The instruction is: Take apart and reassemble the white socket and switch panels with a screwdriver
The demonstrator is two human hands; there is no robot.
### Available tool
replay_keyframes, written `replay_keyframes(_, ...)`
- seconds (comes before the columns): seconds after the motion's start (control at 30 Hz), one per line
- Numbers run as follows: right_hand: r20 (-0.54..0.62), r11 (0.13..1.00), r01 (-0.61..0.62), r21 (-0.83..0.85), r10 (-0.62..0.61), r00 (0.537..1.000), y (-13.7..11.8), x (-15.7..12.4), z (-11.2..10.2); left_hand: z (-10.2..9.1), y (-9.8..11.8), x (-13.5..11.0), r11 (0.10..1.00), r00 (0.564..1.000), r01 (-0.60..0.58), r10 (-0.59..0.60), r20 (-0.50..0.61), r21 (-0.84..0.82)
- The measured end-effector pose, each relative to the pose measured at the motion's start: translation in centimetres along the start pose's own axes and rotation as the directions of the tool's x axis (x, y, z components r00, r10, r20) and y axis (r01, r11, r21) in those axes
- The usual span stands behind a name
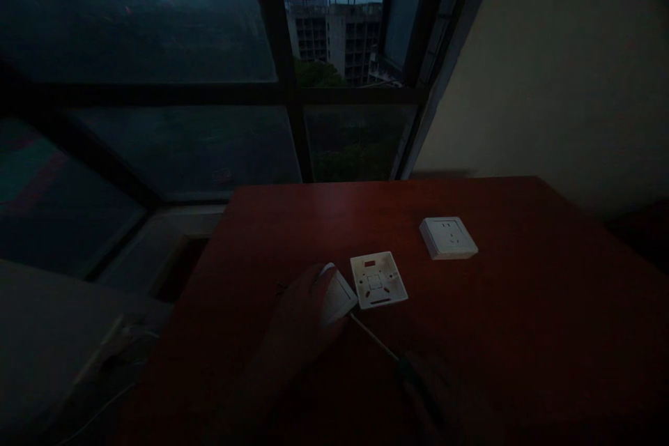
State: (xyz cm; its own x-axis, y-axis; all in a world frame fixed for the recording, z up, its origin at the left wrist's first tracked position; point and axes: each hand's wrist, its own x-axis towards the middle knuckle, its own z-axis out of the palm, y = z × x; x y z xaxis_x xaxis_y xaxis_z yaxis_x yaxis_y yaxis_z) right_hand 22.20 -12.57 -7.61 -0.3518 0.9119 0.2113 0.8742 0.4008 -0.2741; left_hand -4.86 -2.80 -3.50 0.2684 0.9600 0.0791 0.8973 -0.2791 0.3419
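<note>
Left hand: yours (302, 310) is closed over the white faceplate (339, 298), fingers across its upper and left part, thumb low along the near side.
Faceplate: it sits under your left hand at the middle of the table, turned at an angle, its right corner just beside the mounting box — whether the two touch, you cannot tell from here.
Right hand: yours (442, 390) is wrapped around the dark handle of the screwdriver (375, 337), low in the view; the separate fingers are lost in the gloom.
Screwdriver: its thin metal shaft slants up and to the left from your grip, the tip at the faceplate's lower right edge; contact there is too dim to confirm.
Mounting box: the open white box (375, 281) lies flat to the right of the faceplate, slots and holes in its floor facing you.
Socket: a white wall socket on its box (448, 237) rests farther back and to the right, well apart from your hands, its pin holes facing up.
Tabletop: reddish-brown wood (527, 293) carries all of these — in very low light.
Window: dark frames (289, 94) stand beyond the table, with buildings (348, 35) outside.
</note>
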Motion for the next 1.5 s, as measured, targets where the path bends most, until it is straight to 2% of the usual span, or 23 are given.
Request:
replay_keyframes(0.4, -0.016, 0.995, -0.013, -0.1, 0.011, 1.0, -0.3, -0.7, 0.3, -0.2, 0.3, 0.3, 0.999, 1.0, 0.0, 0.0, -0.001, -0.05)
replay_keyframes(0.53, 0.013, 0.997, 0.004, -0.075, -0.003, 1.0, -0.4, -0.7, 0.4, -0.1, 0.1, 0.4, 0.999, 1.0, -0.009, 0.008, -0.01, -0.04)
replay_keyframes(0.93, -0.033, 0.997, -0.027, -0.068, 0.025, 0.999, -0.8, -0.6, 0.8, -0.4, 0.6, 0.2, 0.995, 1.0, -0.009, 0.011, 0.024, -0.102)
replay_keyframes(1.07, -0.046, 0.999, -0.051, -0.003, 0.051, 0.998, -1.2, -0.1, 0.7, -0.3, 1.3, 0.3, 0.99, 0.999, -0.018, 0.023, 0.037, -0.141)
replay_keyframes(1.2, 0.069, 0.98, -0.132, 0.147, 0.122, 0.99, -1.8, 1.1, -0.2, -0.7, 1.5, 0.4, 0.971, 0.999, -0.015, 0.027, 0.046, -0.237)
replay_keyframes(1.3, 0.116, 0.955, -0.227, 0.189, 0.208, 0.971, -1.8, 1.4, -0.7, -1.8, 0.7, 1.2, 0.963, 1.0, 0.008, -0.011, -0.01, -0.269)
replay_keyframes(1.4, 0.146, 0.935, -0.268, 0.231, 0.239, 0.96, -1.3, 1.1, -0.6, -3.2, -0.8, 2.9, 0.977, 0.995, 0.006, -0.026, -0.092, -0.214)
replay_keyframes(1.5, 0.142, 0.929, -0.27, 0.254, 0.241, 0.96, -1.0, 0.8, -0.2, -4.1, -2.2, 5.2, 0.992, 0.998, 0.001, -0.008, -0.056, -0.129)
